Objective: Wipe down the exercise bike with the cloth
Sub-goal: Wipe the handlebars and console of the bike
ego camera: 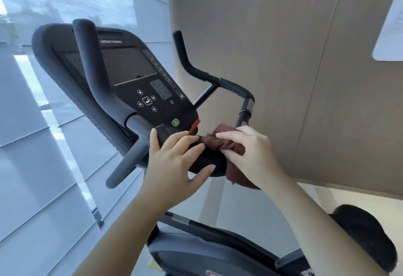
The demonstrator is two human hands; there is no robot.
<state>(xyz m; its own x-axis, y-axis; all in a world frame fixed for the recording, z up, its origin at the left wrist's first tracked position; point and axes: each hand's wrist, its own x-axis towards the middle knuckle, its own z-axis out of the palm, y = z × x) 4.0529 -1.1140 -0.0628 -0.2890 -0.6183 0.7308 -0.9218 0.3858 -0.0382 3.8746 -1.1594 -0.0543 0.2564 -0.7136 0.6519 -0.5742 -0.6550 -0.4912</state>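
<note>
The black exercise bike fills the middle of the head view, its console (pixel 130 68) tilted with a dark screen, a keypad and a green button. A dark brown cloth (pixel 226 142) is bunched on the black housing just below the console. My right hand (pixel 248 151) presses on the cloth with fingers bent over it. My left hand (pixel 174 158) clasps the same black housing from the left, thumb under it, fingertips touching the cloth's edge. Part of the cloth hangs down beneath my right wrist.
Black handlebars rise on both sides, a thick left bar (pixel 91 57) and a thinner bent right bar (pixel 192 66). The bike's seat (pixel 366 232) is at the lower right. A beige wall panel (pixel 305 57) stands behind, and a bright window wall (pixel 43 144) lies to the left.
</note>
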